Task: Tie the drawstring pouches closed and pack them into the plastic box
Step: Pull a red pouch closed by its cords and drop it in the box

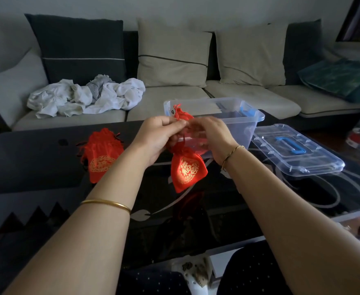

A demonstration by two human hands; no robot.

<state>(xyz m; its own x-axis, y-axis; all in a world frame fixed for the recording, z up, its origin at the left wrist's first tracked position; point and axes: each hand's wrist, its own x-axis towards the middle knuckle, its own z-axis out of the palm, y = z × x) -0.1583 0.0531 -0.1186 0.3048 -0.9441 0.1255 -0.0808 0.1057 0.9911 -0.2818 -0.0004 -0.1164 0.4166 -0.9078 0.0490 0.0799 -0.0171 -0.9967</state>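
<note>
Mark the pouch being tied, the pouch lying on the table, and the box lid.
held pouch [188, 170]: head view, on its gold print.
table pouch [102, 154]: head view, middle of the red cloth.
box lid [315, 159]: head view, clear top beside the blue handle.

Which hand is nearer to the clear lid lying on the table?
Right. The right hand is just left of the lid; the left hand is farther left. Both pinch the top of the red pouch between them.
</note>
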